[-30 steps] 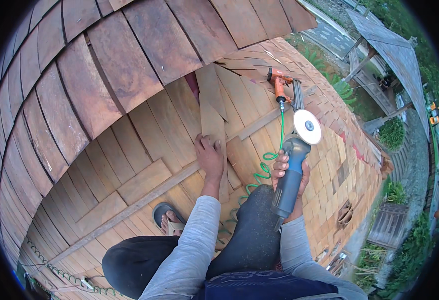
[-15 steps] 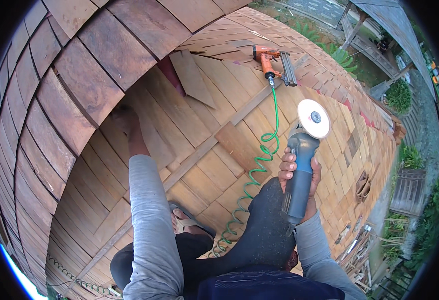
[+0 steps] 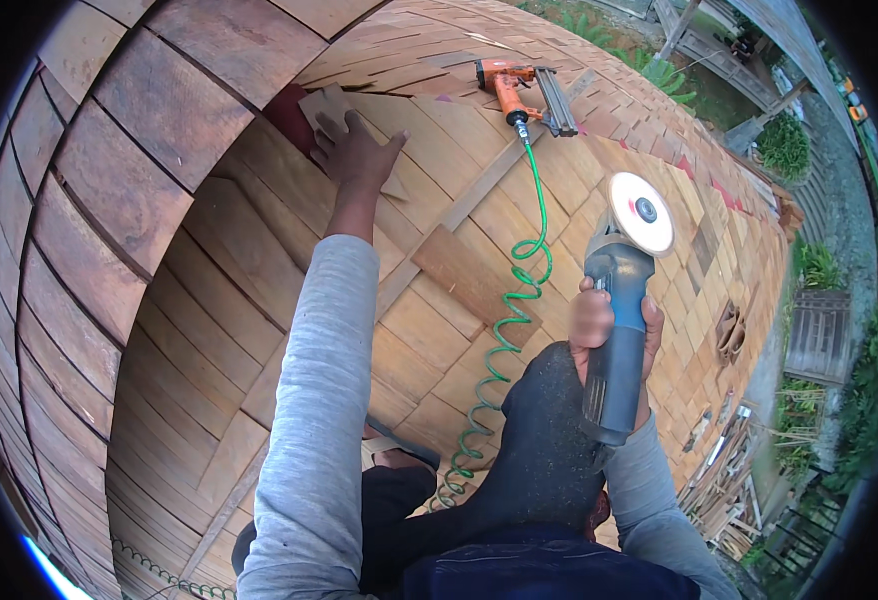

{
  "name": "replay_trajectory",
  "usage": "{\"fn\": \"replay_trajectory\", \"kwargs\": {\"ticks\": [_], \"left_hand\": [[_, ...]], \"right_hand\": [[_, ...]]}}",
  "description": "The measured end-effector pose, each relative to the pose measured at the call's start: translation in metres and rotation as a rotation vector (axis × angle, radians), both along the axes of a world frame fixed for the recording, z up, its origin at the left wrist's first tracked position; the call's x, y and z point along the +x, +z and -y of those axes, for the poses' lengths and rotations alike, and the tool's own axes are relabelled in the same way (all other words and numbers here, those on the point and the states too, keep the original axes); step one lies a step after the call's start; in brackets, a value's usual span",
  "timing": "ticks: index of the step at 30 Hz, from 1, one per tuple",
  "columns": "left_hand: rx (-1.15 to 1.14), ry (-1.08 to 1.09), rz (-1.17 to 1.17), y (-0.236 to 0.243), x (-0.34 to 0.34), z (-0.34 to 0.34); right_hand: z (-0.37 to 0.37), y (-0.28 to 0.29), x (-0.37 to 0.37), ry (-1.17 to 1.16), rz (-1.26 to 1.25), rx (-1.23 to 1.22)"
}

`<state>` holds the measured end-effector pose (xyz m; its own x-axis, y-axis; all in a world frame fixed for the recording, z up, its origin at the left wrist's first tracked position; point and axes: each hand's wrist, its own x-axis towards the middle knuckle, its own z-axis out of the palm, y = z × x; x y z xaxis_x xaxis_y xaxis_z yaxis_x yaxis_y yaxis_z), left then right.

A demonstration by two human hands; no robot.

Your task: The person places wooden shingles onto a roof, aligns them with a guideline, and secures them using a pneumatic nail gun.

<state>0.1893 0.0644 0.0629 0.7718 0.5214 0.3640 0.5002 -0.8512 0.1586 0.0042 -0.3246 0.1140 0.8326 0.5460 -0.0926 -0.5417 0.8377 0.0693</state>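
My left hand (image 3: 359, 150) reaches up with fingers spread over a loose wooden shingle (image 3: 392, 184) beside the dark red underlayer (image 3: 291, 122) below the upper row of shingles; whether it touches the piece I cannot tell. My right hand (image 3: 599, 325) is wrapped round a blue-and-black angle grinder (image 3: 619, 340), held upright above my right thigh, its pale disc (image 3: 641, 212) at the top. An orange nail gun (image 3: 507, 95) rests on the shingles ahead, joined to a coiled green air hose (image 3: 524, 280) running down beside my leg.
Overlapping weathered shingles (image 3: 129, 140) overhang on the left. A long batten (image 3: 419, 255) crosses the lighter boards. Farther right are brown sandals (image 3: 729, 330) and a wood-scrap pile (image 3: 719, 470). Below the roof's right edge lie plants, a path and a grey-roofed wooden structure (image 3: 739, 50).
My left hand let go of the long piece, swung left under the overhang, then moved up and right with fingers spread. The grinder stays gripped; the view has shifted.
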Motion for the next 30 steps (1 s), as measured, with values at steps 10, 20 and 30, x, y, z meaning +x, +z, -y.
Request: {"fn": "replay_trajectory", "kwargs": {"ticks": [10,20,30], "left_hand": [[-0.197,-0.027,-0.041,0.022,0.002,-0.013],[0.0,-0.579,-0.217,0.093,-0.248,-0.083],[0.337,-0.13,-0.297,0.034,-0.515,-0.202]], "right_hand": [[0.016,-0.001,-0.001,-0.005,0.071,-0.075],[0.0,-0.019,0.022,0.076,0.02,0.013],[0.002,-0.036,0.04,0.145,0.183,0.028]]}}
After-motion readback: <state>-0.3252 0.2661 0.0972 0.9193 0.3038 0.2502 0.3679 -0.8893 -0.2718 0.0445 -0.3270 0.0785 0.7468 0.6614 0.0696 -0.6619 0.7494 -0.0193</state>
